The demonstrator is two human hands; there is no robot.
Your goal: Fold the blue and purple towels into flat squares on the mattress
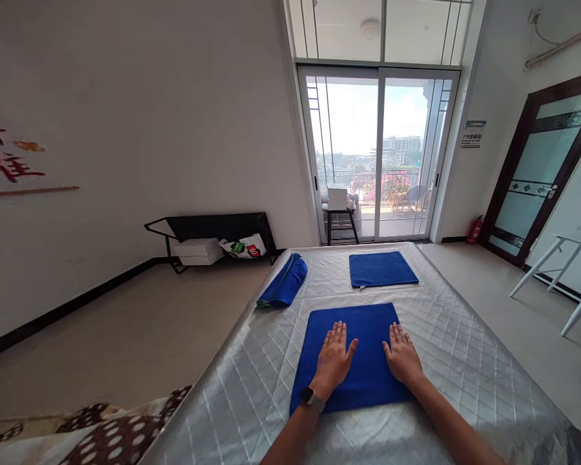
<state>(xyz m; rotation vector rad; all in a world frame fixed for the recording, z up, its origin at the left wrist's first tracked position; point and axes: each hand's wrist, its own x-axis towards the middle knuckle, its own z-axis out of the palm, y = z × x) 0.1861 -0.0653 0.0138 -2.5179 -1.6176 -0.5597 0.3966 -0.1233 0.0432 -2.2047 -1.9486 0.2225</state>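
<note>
A blue cloth (363, 361) lies spread flat in a rough rectangle on the silvery quilted mattress (242, 387). My left hand (335, 355) rests palm down on its left half, fingers stretched out, a watch on the wrist. Near the cloth's right edge, my right hand (401, 354) also lies flat with its fingers extended. Neither hand grips anything. Beyond them sits a second flat blue cloth (383, 268), with a small white tag on its near edge. To the left, a loosely folded blue cloth (285, 283) with a green edge lies near the mattress's side.
A low black rack (217, 227) with white boxes (197, 250) stands against the left wall. Brown dotted fabric (121, 436) lies at bottom left. Behind are a glass sliding door (378, 155) and a black stool (339, 223). A white table (571, 242) stands right, near a fire extinguisher (475, 230).
</note>
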